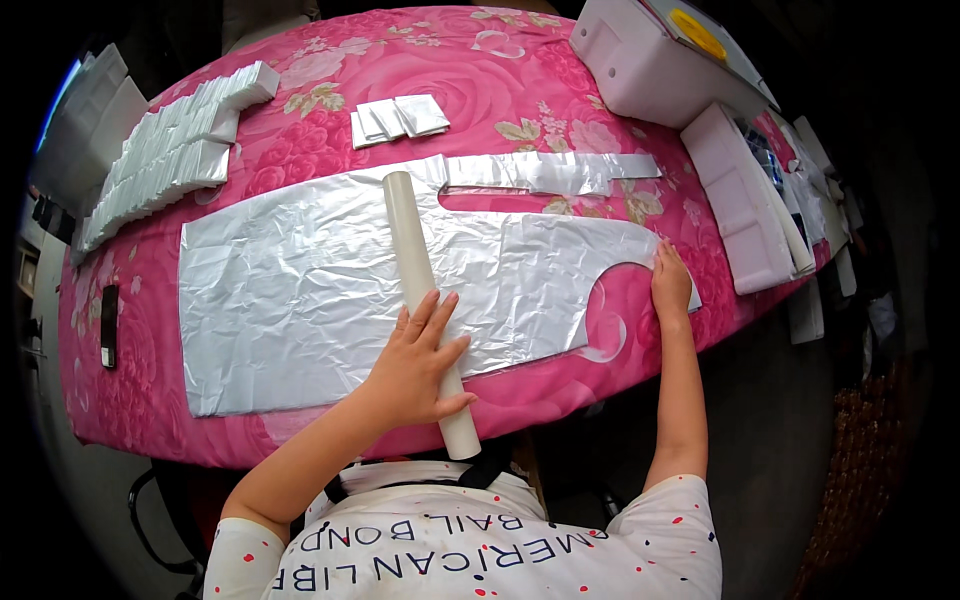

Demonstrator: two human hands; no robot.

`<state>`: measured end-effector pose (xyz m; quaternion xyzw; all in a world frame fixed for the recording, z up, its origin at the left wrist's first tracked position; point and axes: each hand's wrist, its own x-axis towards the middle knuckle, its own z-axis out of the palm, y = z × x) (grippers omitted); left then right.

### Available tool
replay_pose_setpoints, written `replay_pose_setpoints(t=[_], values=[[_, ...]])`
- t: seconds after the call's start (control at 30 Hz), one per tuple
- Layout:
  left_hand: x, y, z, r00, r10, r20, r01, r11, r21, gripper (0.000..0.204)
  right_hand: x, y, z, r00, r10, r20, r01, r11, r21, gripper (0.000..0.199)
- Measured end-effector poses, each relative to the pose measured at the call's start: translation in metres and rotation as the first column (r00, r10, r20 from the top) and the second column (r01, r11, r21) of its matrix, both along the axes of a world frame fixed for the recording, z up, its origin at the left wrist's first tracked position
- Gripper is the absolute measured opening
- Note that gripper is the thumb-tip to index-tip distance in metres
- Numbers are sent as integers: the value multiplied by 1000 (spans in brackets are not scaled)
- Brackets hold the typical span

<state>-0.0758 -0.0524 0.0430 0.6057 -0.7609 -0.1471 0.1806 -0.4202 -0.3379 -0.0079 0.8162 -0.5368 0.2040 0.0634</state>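
A thin silvery-white plastic sheet [290,290], shaped like an apron with a rounded cutout and a long strap, lies spread and creased on the table. Across its middle rests a pale grey tube [408,225], its near end poking past the table edge. My left hand [415,365] lies on the lower part of this tube, fingers spread and not wrapped round it. At the sheet's right end, beside the cutout, my right hand [671,282] presses down with its fingers stretched out.
Rows of folded white packets [165,150] stand at the left, with a few more folded packets [398,119] at the far middle. A black phone [109,325] lies near the left edge. White foam boxes [655,65] and a yellow ring [697,34] are at the far right. A pink floral cloth [440,70] covers the table.
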Motion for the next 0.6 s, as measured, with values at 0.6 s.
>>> replay_pose_setpoints(t=[0.6], values=[[16,9,21,133,569,-811,106,806,583,33,196,230,82,458,476,750,-877,382,293,24]])
